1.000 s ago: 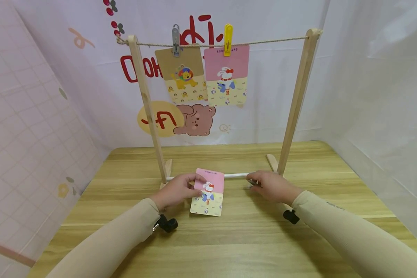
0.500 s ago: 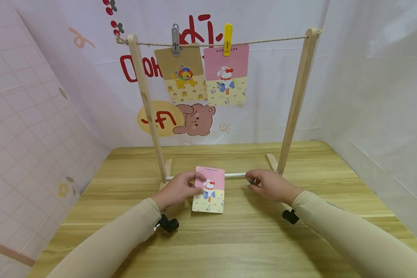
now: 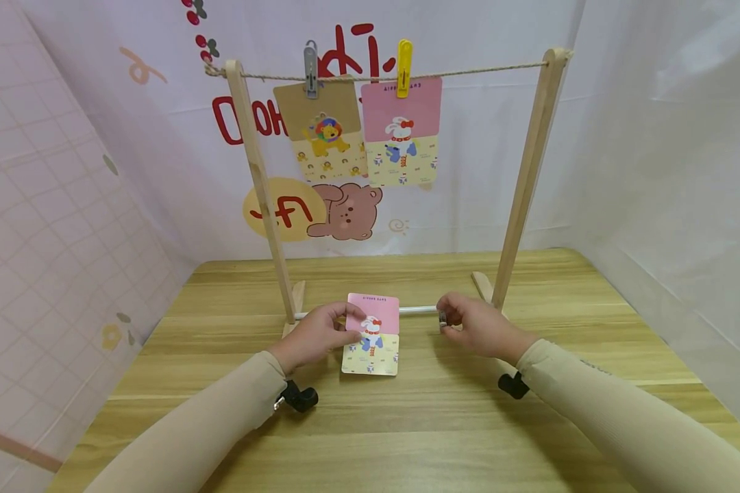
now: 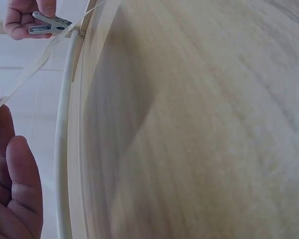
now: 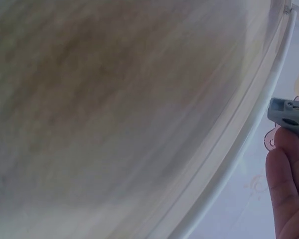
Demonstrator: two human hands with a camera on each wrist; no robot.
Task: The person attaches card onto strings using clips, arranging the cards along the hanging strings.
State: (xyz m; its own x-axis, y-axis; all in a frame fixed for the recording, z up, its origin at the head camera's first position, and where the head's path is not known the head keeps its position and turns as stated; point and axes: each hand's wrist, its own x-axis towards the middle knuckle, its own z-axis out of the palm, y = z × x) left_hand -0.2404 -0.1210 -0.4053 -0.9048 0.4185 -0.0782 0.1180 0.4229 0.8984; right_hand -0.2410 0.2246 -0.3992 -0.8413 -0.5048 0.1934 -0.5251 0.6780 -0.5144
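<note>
In the head view my left hand [image 3: 316, 335] pinches the left edge of a pink and yellow card [image 3: 373, 352] with a rabbit on it. The left wrist view shows that card almost edge-on, above the table. My right hand [image 3: 484, 327], to the card's right, holds a grey clothespin [image 5: 291, 114] between thumb and fingers. Card and clothespin are apart. Above them, a jute rope [image 3: 481, 72] carries a brown lion card [image 3: 321, 130] under another grey clothespin [image 3: 311, 72], and a matching rabbit card [image 3: 401, 164] under a yellow clothespin [image 3: 403, 72].
Two wooden posts, left [image 3: 260, 185] and right [image 3: 526, 185], hold the rope ends. A white rod [image 3: 418, 310] joins them low down, just behind my hands. The wood-grain table [image 3: 370, 445] lies beneath, with a printed cloth [image 3: 469, 205] behind.
My left hand has shifted the card slightly up and right and straightened it. The clothespin in my right hand has turned, and that hand has risen a little. The hung cards stay put.
</note>
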